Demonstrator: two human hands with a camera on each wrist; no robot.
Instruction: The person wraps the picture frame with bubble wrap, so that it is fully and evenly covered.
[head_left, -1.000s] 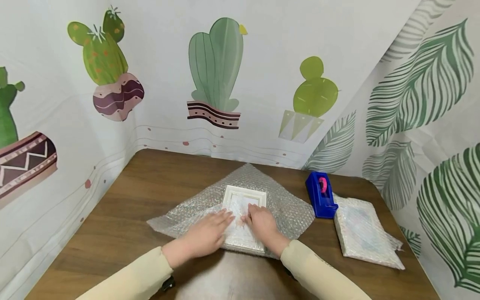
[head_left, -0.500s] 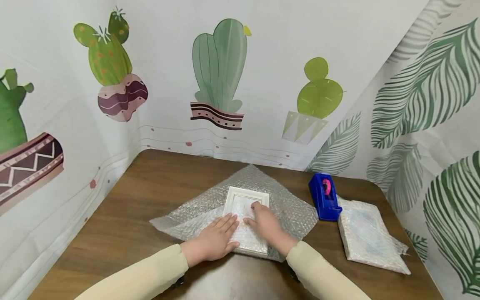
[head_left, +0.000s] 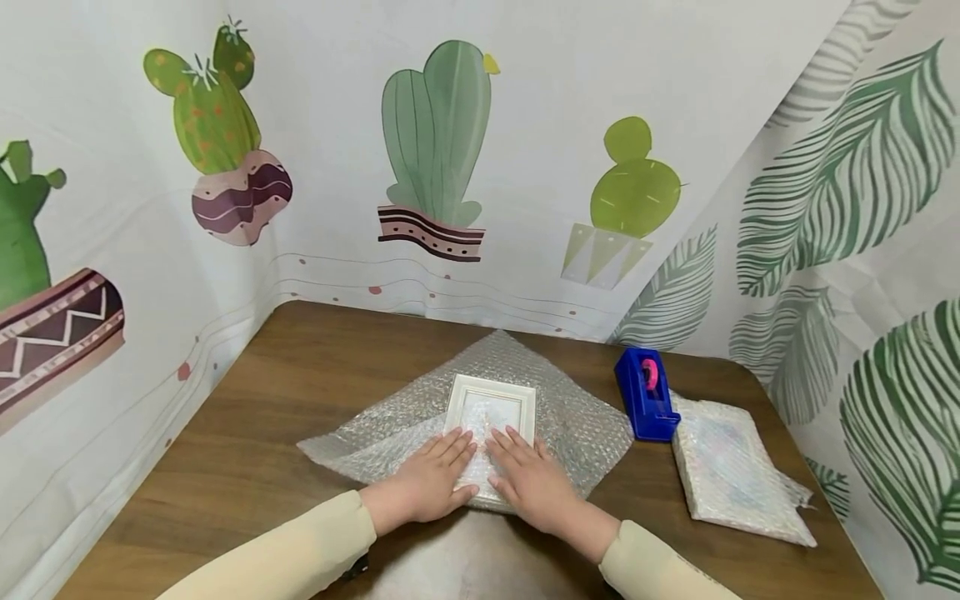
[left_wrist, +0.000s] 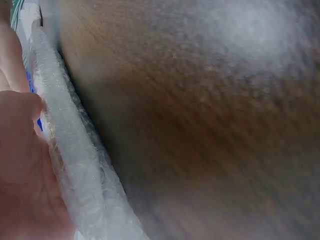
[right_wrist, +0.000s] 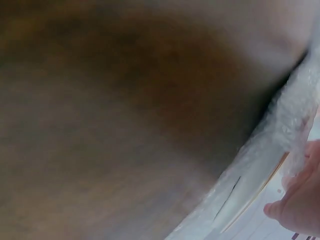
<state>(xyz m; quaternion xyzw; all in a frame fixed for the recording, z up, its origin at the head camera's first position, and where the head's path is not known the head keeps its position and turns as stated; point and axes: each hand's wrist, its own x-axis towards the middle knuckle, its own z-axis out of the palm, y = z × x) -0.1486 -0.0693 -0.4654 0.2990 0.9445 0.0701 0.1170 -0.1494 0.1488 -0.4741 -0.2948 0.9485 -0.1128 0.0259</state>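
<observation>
A white picture frame (head_left: 492, 385) lies on a sheet of bubble wrap (head_left: 498, 354), whose near part is folded up over the frame's lower portion. My left hand (head_left: 431, 477) rests with straight fingers on the folded wrap at the frame's left side. On the right side, my right hand (head_left: 536, 483) lies likewise, fingers extended over the wrap. The two hands' fingertips are close together but apart. In the left wrist view the wrapped near edge (left_wrist: 75, 150) runs beside the palm. The right wrist view shows the frame's side (right_wrist: 250, 185) through the wrap.
A blue tape dispenser (head_left: 645, 400) with a pink core stands right of the bubble wrap. Beside it lies a bubble-wrapped flat package (head_left: 731, 467). The brown wooden table (head_left: 247, 433) meets a cactus-printed cloth (head_left: 322, 167) at the back.
My left hand has flattened on the wrap. My right hand, whose fingers were curled at the wrap's edge, has come down and spread flat on it.
</observation>
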